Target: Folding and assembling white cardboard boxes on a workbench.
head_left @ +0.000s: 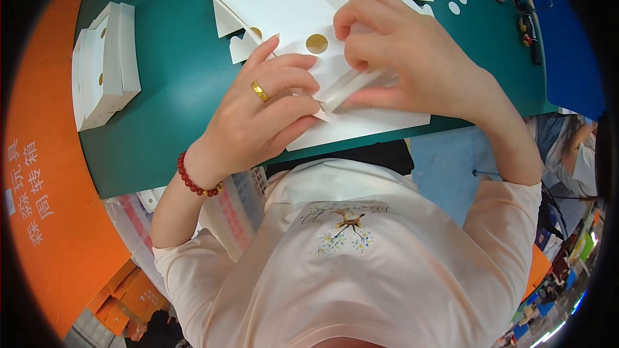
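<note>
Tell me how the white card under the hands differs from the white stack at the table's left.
The card lies flat and unfolded, pinched by the left hand and right hand; the stack sits untouched. The card is a single broad sheet; the stack is several folded pieces bundled together. Both are white with gold dots.

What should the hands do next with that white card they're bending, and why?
Probably press the raised flap flat along its crease. Both the left hand and right hand pinch the white card at a half-folded strip between them, and the fold stands up off the green table.
</note>
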Demonstrator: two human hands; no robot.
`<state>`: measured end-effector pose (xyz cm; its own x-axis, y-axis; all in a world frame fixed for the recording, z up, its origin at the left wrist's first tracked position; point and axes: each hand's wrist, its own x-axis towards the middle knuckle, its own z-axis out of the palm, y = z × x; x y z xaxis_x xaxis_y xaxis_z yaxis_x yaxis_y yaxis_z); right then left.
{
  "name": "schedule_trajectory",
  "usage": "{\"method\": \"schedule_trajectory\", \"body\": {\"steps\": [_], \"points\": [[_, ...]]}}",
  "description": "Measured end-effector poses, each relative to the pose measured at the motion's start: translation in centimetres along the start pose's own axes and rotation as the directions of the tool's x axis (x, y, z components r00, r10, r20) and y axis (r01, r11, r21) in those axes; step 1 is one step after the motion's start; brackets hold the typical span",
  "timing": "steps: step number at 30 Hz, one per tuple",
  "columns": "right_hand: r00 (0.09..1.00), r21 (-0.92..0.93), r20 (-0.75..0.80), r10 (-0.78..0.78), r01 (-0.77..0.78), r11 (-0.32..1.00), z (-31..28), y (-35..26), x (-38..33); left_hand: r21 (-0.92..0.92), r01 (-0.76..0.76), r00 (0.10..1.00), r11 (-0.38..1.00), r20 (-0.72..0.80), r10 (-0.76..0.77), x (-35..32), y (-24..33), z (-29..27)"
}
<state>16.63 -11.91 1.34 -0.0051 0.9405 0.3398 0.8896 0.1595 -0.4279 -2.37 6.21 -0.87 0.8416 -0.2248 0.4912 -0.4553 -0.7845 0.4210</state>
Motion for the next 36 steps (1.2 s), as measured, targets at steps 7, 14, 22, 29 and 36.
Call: {"method": "schedule_trajectory", "body": {"steps": [7, 14, 22, 29, 36], "points": [[0.999, -0.041, -0.030, -0.019, 0.018, 0.999, 0.6, 0.4, -0.1, -0.050, -0.021, 1.000, 0.999, 0.005, 0.021, -0.5, 0.0, -0.2], [0.995, -0.236, -0.058, -0.078, 0.062, 0.970, 1.8, -0.9, 0.2, -0.040, 0.027, 0.999, 0.999, -0.025, -0.028, -0.1, -0.1, 0.0], [0.965, -0.239, -0.105, -0.241, 0.210, 0.948, 2.8, -0.6, -0.4, 0.235, -0.077, 0.990, 0.969, 0.132, 0.047, 0.0, -0.6, -0.9], [0.973, -0.077, -0.027, -0.228, 0.225, 0.971, 3.0, -0.3, -1.1, 0.383, -0.146, 0.968, 0.912, 0.248, 0.051, 0.9, 0.2, -1.9], [0.984, 0.102, -0.002, -0.181, 0.180, 0.978, 2.0, 0.7, -0.7, 0.183, -0.026, 0.980, 0.983, 0.197, -0.011, 1.3, 0.3, -1.8]]}}
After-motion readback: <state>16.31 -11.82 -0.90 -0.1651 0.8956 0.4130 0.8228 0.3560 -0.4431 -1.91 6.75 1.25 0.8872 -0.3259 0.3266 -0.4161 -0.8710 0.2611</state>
